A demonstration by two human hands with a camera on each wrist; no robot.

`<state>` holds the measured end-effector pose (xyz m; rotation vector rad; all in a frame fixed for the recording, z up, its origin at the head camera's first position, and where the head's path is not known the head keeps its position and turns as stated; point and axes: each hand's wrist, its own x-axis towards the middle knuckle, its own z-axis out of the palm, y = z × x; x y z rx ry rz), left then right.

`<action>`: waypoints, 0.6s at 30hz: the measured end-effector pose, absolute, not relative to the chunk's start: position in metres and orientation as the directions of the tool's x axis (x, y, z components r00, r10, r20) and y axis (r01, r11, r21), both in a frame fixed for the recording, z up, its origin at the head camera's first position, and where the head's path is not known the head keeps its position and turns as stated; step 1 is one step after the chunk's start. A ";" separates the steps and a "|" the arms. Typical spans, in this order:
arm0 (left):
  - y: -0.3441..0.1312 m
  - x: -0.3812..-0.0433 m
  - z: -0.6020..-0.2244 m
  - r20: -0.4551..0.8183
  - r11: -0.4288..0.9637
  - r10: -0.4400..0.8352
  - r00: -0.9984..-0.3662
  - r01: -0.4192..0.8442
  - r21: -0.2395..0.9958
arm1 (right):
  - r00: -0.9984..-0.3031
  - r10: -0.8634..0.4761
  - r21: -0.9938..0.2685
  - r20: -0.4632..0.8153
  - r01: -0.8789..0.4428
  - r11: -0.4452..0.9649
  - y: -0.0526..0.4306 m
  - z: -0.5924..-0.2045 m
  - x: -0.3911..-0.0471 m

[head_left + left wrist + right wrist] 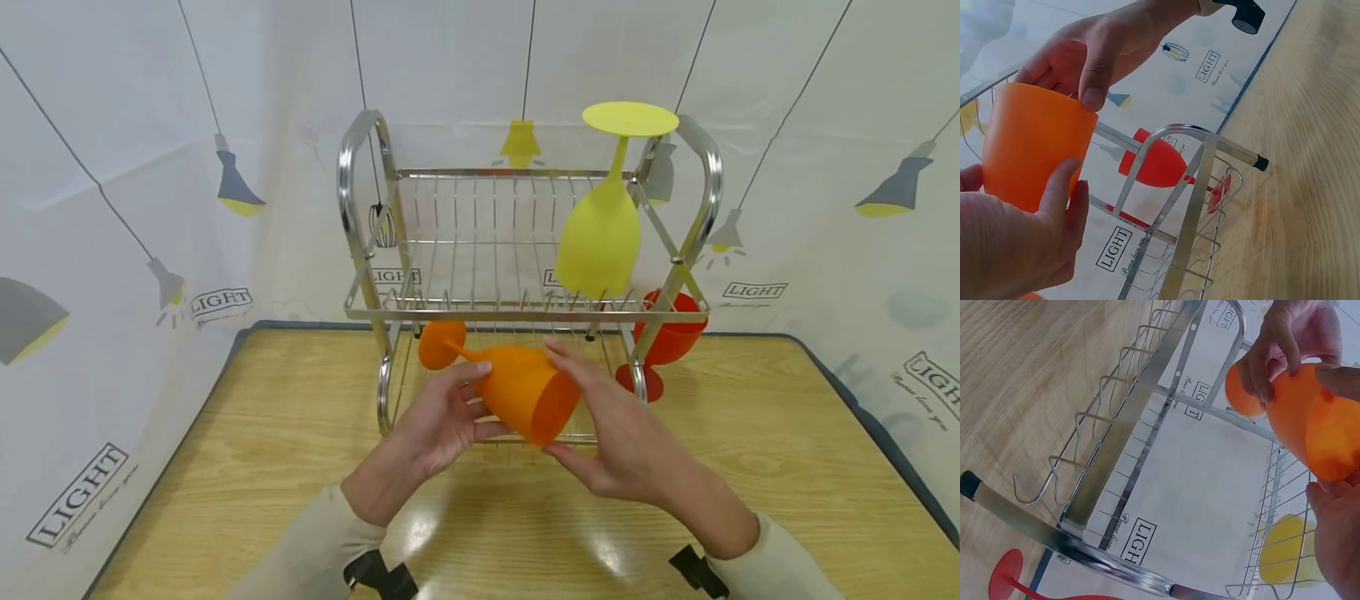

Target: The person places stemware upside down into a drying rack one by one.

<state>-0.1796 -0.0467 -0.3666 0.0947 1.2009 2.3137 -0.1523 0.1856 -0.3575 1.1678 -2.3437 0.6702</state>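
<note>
An orange plastic goblet [513,387] lies tilted sideways between both hands, its mouth toward the lower right and its round foot at the upper left. My left hand [450,421] grips the bowl near the stem, thumb on top and fingers beneath. Around the rim, my right hand [626,433] holds the bowl between thumb and fingers. The left wrist view shows the orange bowl [1038,147] close up. Both hands are in front of the lower tier of a two-tier metal dish rack [525,315].
A yellow goblet [600,237] stands upside down at the upper tier's right end. Behind the rack's right leg, a red goblet [671,333] stands upright on the wooden table [300,417]. A white printed sheet [465,67] covers the back and sides.
</note>
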 end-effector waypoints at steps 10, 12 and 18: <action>-0.045 -0.174 -0.370 -0.043 -0.524 0.386 -0.921 -0.257 0.812 | -0.585 -0.583 -0.259 0.564 -0.795 0.549 0.188 -0.361 -0.156; -0.044 -0.172 -0.371 -0.031 -0.525 0.351 -0.936 -0.225 0.821 | -0.587 -0.577 -0.249 0.567 -0.790 0.560 0.188 -0.362 -0.156; -0.040 -0.166 -0.373 0.080 -0.462 0.249 -0.965 -0.046 0.886 | -0.592 -0.570 -0.220 0.570 -0.779 0.588 0.187 -0.366 -0.160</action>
